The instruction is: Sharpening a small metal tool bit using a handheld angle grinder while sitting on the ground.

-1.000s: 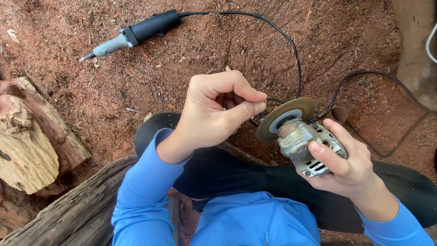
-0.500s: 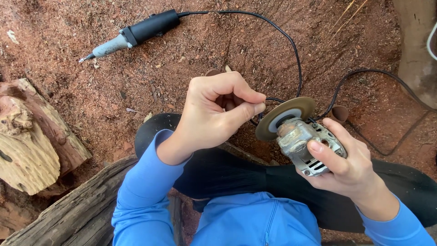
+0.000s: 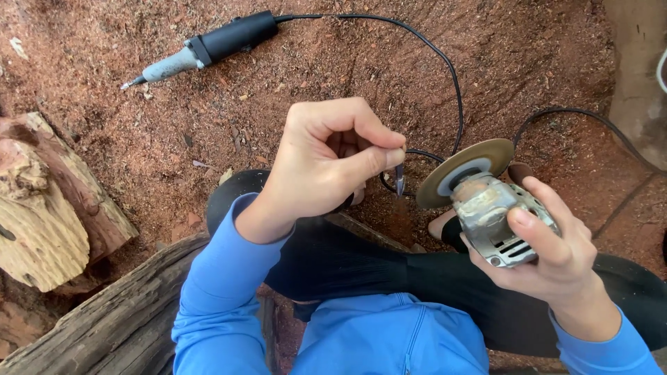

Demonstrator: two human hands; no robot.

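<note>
Angle grinder sits in my right hand, over my lap, toward the right edge of the sawdust ground. Its round tan disc faces up and left, tilted, grey hub in the middle. My right fingers wrap around the dusty metal body, thumb on top, closed tight on it.

Small dark pointed bit hangs tip-down just left of the disc, near but not touching it. My left hand pinches its top between thumb and forefinger, other fingers curled in.

Black cord loops across the ground behind the disc and runs to the top edge. It leads to a black die grinder lying near the top left, grey nose pointing left, well apart from both hands. A second black cord curves by the right side.

Split log chunk lies at the left edge. A weathered timber crosses the bottom left corner, under my left sleeve. No containers in view. My legs in black trousers are folded beneath both hands.
</note>
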